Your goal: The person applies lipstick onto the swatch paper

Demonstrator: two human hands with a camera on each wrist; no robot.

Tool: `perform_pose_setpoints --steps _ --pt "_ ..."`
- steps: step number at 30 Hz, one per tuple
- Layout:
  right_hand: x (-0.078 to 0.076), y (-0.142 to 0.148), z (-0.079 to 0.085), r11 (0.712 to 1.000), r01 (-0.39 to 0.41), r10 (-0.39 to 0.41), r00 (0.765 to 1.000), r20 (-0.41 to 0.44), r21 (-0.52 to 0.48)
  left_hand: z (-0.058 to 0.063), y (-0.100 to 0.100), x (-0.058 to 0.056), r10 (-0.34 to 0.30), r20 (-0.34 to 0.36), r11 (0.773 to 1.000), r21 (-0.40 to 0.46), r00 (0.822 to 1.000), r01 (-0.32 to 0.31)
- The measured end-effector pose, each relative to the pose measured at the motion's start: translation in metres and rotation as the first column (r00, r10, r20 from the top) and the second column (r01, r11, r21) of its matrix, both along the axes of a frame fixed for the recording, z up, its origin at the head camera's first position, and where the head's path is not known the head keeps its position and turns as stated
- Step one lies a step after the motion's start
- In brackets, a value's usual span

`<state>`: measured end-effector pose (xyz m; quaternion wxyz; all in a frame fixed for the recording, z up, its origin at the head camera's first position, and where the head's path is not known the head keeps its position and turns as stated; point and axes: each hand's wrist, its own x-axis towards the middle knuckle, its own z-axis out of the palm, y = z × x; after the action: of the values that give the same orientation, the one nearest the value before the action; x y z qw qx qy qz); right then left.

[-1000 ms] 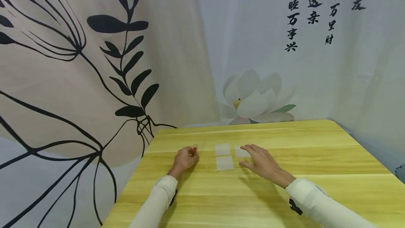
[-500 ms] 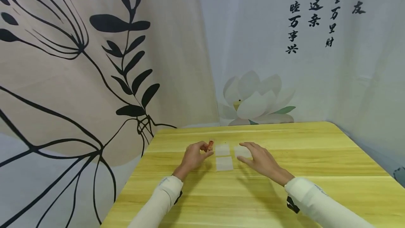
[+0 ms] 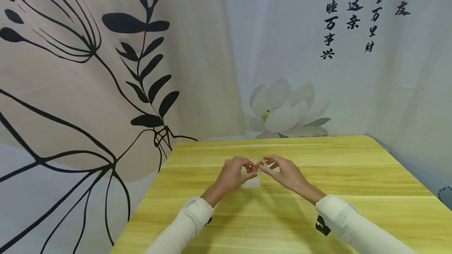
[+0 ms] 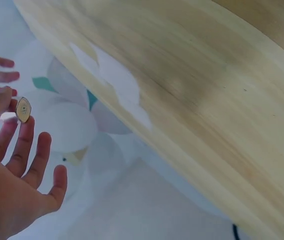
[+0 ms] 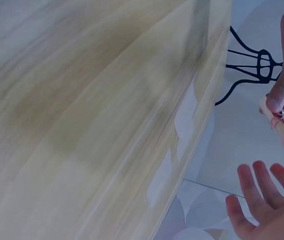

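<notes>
My left hand (image 3: 231, 175) pinches a small cylinder in a red and clear wrapper (image 3: 258, 165) between thumb and fingers, above the far middle of the table. One end of the cylinder (image 4: 23, 110) faces the left wrist view, pale with a ringed mark. Pinkish sides of the cylinder (image 5: 283, 131) show in the right wrist view. From the other side my right hand (image 3: 289, 175) reaches in, its fingertips right at the cylinder's end and its other fingers loosely spread. Below the hands lies a white square of paper (image 3: 250, 183); the other white squares are mostly hidden behind the fingers.
The yellow wood-grain table (image 3: 318, 222) spreads around both hands. Close behind its far edge hangs a printed curtain (image 3: 197, 69). Flat white squares (image 5: 185, 117) lie near that edge in the right wrist view.
My left hand has carried the wrapped cylinder rightward from beside the squares to over them, tilting it. My right hand has shifted slightly left, its fingertips now meeting the cylinder's end.
</notes>
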<state>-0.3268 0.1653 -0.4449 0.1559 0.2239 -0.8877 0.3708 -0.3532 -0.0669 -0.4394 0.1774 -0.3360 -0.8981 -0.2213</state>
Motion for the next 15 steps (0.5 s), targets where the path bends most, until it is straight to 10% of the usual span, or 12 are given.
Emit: perform_pose_setpoints --steps 15 --pt "0.0052 -0.0019 0.0018 0.994 -0.076 0.078 0.997 0.019 -0.083 0.0008 0.0107 0.0100 0.020 -0.055 0.997 -0.074 0.998 -0.024"
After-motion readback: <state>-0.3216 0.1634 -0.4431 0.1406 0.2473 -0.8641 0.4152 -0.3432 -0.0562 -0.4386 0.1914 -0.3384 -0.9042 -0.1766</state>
